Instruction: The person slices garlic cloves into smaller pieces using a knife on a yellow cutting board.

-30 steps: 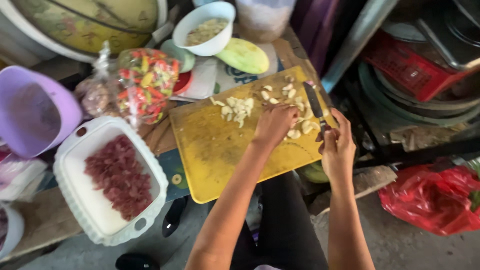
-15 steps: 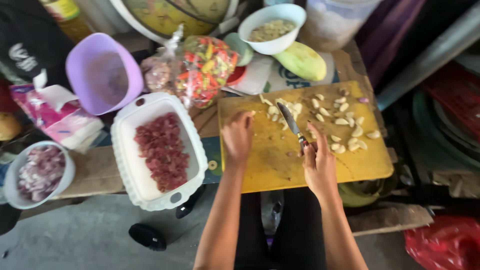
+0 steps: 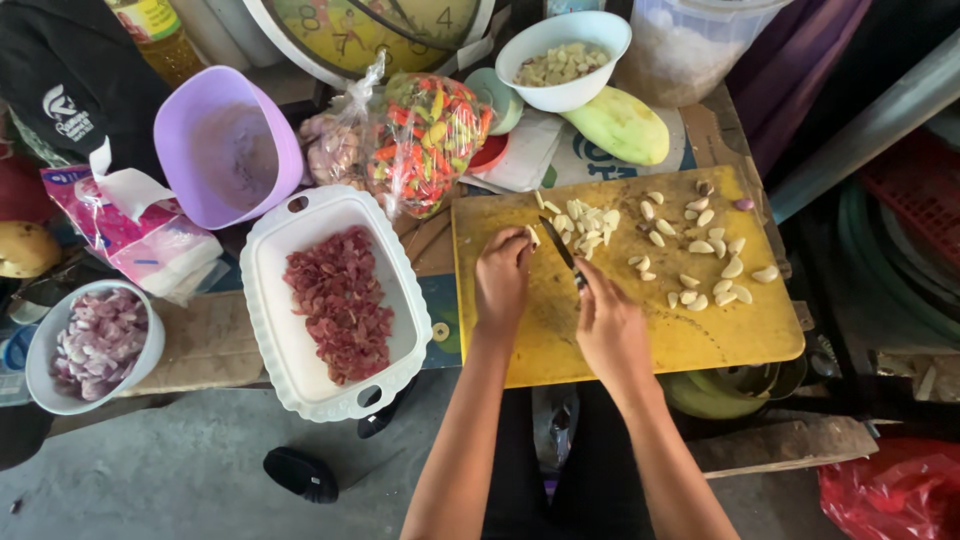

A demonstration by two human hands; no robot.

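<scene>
**Garlic on yellow board, knife in right hand — head view**

Surface: low, crowded wooden table [image 3: 205,345]; grey concrete floor [image 3: 150,480] below it. Right of the table: stacked dark items and a red plastic bag [image 3: 895,490] at the lower corner.

Left to right, with counts:
- 1 small white bowl [image 3: 40,385] of purple-pink shallot slices at the table's left edge.
- 1 pink packet of tissues [image 3: 130,235] behind it.
- 1 lilac plastic tub [image 3: 170,130], seemingly empty.
- 1 white rectangular dish [image 3: 265,290] holding chopped red meat.
- 1 clear bag of red, green and yellow chillies [image 3: 425,140], touching the dish's far rim.
- 1 white bowl [image 3: 545,90] of pale chopped pieces behind the board; 1 pale green mango [image 3: 620,125] just beside it.
- 1 yellow cutting board [image 3: 720,330].

Left hand [image 3: 500,285]: fingers curled down, pinching one garlic clove [image 3: 533,237] against the board near its left edge.
Right hand [image 3: 610,325]: closed around the handle of 1 dark-bladed knife [image 3: 558,245]; blade points away from the person, tip near the pinched clove.

Garlic: a loose heap of cut pieces [image 3: 585,222] just beyond the knife tip. Whole peeled cloves [image 3: 705,245] scattered across the board's right half, roughly twenty; exact count uncertain where they overlap.
</scene>
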